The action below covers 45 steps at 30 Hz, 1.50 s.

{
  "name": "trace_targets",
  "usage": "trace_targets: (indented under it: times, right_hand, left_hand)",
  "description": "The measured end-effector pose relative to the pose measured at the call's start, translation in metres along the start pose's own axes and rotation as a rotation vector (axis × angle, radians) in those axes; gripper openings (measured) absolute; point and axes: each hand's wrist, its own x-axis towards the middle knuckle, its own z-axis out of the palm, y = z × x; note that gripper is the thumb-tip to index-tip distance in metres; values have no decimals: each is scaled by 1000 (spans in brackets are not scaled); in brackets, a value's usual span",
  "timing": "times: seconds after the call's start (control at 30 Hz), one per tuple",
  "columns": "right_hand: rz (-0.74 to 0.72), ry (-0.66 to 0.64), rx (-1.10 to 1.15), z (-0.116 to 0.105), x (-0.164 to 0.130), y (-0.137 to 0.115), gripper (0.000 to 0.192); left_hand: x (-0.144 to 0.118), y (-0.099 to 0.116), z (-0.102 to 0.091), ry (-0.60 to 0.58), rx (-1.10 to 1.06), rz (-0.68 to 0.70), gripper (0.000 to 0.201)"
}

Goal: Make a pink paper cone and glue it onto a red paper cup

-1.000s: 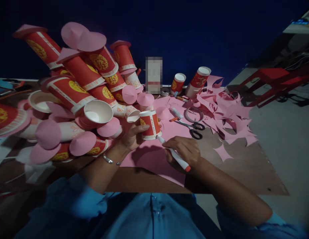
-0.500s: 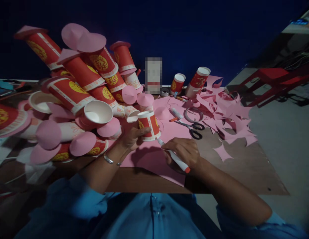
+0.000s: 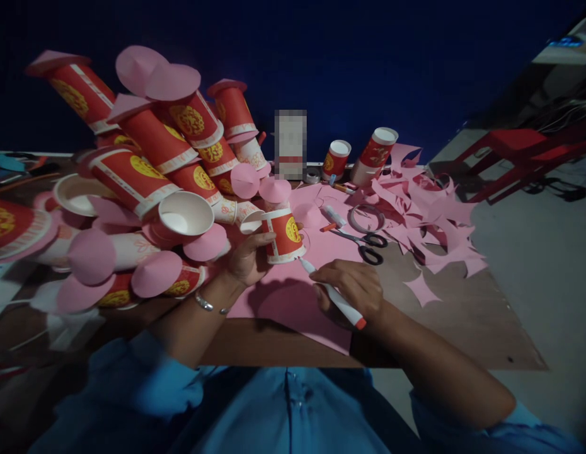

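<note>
A red paper cup (image 3: 284, 236) with a yellow round emblem and white rims is held over the pink sheet (image 3: 293, 296) by my left hand (image 3: 250, 257), its fingers wrapped round the cup's left side and back. My right hand (image 3: 352, 287) grips a white marker pen (image 3: 341, 304) with an orange-red end. The pen's tip is at the cup's lower white rim; whether it touches cannot be made out. Dark scissors (image 3: 368, 243), a roll of tape (image 3: 366, 219) and a small clear tube with an orange cap (image 3: 335, 215) lie just beyond my right hand.
Red cups topped with pink paper cones (image 3: 155, 132) are piled on the left. Pink paper offcuts (image 3: 420, 214) heap up at the right. Two red cups (image 3: 336, 159) stand at the back, near a blurred-out upright panel (image 3: 291, 142). A red stool (image 3: 505, 148) is on the floor beyond.
The cup has turned in my left hand, so its yellow emblem now faces forward where the white printed strip was. My right hand and the marker pen have shifted slightly.
</note>
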Motion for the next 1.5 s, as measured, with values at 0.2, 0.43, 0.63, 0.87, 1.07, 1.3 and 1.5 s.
trace_targets:
  times: [0.2,0.43,0.63,0.87,1.07,1.3,1.5]
  right_hand:
    - [-13,-13,13,2,-2,2,23]
    - [-30,-16,25,4,-2,3,24]
    - [8,-33,25,3,-3,2,21]
    - [4,-20,9,1,-1,0,15]
    - [-48,-10,27,1,0,-1,10]
    - [-53,-54,27,3,-3,1,16]
    - [-49,-88,0,5,-6,1,15]
  left_hand:
    - [-1,-3,-6,2,-21,-2,75]
    - [0,-2,-5,-9,-1,-14,69]
    - [-1,-2,-5,-15,8,-17,69]
    - [-1,-2,-3,-10,18,-10,67]
    - [-1,-1,0,3,31,-17,68]
    - [-1,0,8,-27,47,-3,74]
    - [-2,-2,8,-30,48,-6,74]
